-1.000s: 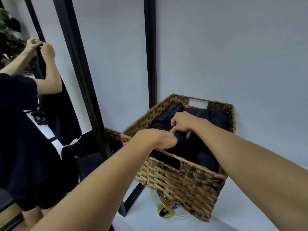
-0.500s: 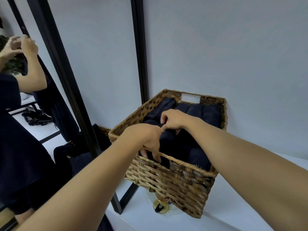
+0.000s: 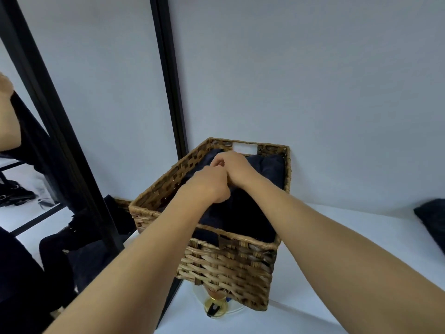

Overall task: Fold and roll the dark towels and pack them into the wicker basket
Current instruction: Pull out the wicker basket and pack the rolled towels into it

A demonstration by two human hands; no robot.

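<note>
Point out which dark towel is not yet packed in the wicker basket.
The dark towel at the right edge, lying alone on the white table. The other towels sit inside the wicker basket, under both hands.

1. Left hand (image 3: 212, 183) moved from the near rim of the wicker basket (image 3: 226, 266) deeper in, toward the far side.
2. Right hand (image 3: 234, 168) shifted farther back over the dark towels (image 3: 265, 169), now touching the left.
3. Another dark towel (image 3: 433, 220) newly in view, far right on the white surface.
</note>
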